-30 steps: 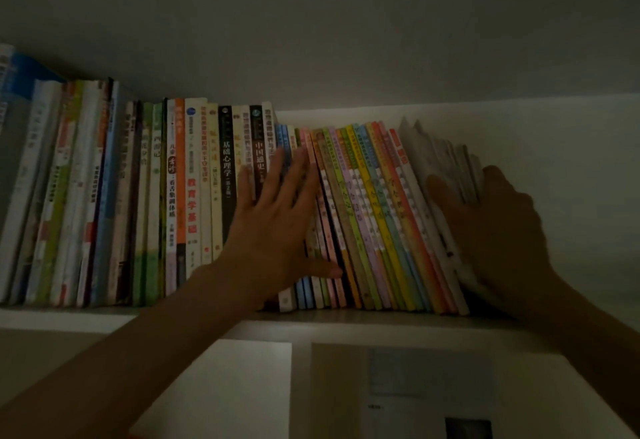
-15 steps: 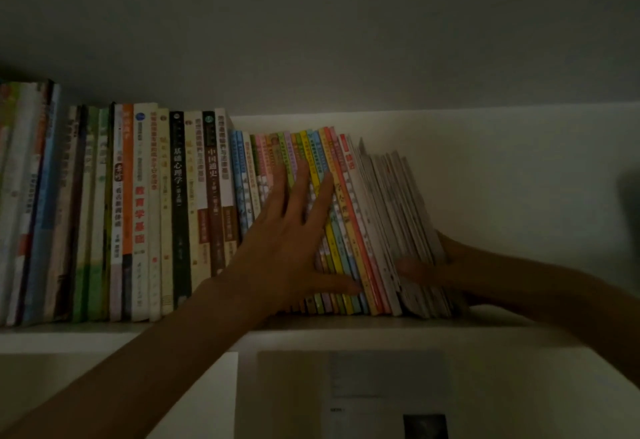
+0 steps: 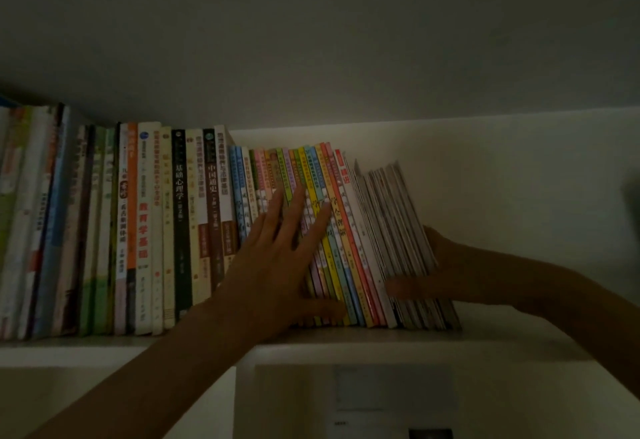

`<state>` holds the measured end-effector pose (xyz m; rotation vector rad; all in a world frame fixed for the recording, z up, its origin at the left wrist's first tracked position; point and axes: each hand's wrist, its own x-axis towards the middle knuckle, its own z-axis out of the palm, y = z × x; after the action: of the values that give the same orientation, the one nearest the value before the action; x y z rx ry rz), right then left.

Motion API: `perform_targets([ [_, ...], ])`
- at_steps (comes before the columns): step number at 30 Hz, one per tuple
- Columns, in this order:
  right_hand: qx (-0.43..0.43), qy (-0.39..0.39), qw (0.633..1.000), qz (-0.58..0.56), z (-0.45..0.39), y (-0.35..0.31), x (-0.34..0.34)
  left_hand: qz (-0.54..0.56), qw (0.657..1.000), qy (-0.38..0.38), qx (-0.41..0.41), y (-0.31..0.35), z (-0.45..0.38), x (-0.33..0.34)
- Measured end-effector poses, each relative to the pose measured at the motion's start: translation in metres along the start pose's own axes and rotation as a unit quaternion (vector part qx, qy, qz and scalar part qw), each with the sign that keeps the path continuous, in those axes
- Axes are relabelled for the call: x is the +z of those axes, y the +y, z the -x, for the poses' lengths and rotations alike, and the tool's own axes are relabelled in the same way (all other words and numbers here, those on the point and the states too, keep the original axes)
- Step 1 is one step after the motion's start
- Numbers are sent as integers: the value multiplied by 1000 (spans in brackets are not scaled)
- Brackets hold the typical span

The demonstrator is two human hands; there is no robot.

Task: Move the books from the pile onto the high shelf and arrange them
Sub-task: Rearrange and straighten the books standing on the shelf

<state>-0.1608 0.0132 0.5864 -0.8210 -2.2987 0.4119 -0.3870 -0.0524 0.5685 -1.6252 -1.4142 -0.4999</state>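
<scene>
A row of books stands on the high white shelf (image 3: 381, 341). Tall thick books (image 3: 180, 223) fill the left part. Thin colourful books (image 3: 346, 230) lean leftwards in the middle, and a bundle of thin grey booklets (image 3: 391, 216) ends the row. My left hand (image 3: 277, 258) presses flat on the colourful spines, fingers spread and straight. My right hand (image 3: 450, 265) clasps the grey booklets from the right: its thumb lies across their lower spines, and its fingers are hidden behind them.
To the right of the booklets the shelf runs bare along its white back wall (image 3: 519, 213). The ceiling is close above the tallest books. In the compartment below lies a pale sheet or box (image 3: 391, 397). A dark blurred shape (image 3: 632, 192) shows at the right edge.
My right hand has slid from the booklets' flat side down to their lower end, thumb now across the spines. The booklets are squared up against the row. My left hand stays pressed on the spines.
</scene>
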Motion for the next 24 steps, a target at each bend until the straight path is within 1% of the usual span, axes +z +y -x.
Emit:
perform_targets([
  [2,-6,112,994,10,1,-14,-5,19,1000,-18,-7,0,10,-1],
  [4,-79,210,974,31,-5,-35,-7,31,999,-16,-35,-1,11,-1],
  [6,-154,245,950,119,-19,-51,-6,29,998,17,-55,-5,3,-3],
  [8,-201,266,924,187,-36,-58,0,15,998,34,-52,-9,-7,-5],
  [9,-211,288,909,215,-42,-59,4,4,998,33,-48,-11,-10,-5],
  [11,-209,341,867,296,-52,-55,14,-13,998,31,-45,-12,-13,-3],
  [12,-200,353,850,336,-53,-54,17,-15,998,33,-46,-11,-13,-1],
  [14,-196,368,832,365,-54,-54,22,-14,998,38,-49,-12,-11,1],
  [17,-175,393,820,378,-54,-61,23,-23,998,37,-45,-10,-10,-2],
  [19,-156,396,811,401,-54,-62,21,-42,998,34,-41,-9,-10,-6],
  [20,-143,366,827,403,-53,-64,19,-46,998,32,-39,-9,-10,-10],
  [22,-148,349,835,400,-51,-73,12,-38,998,36,-32,-14,-7,-15],
  [24,-168,337,831,410,-48,-83,6,-30,996,86,-26,-24,1,-24],
])
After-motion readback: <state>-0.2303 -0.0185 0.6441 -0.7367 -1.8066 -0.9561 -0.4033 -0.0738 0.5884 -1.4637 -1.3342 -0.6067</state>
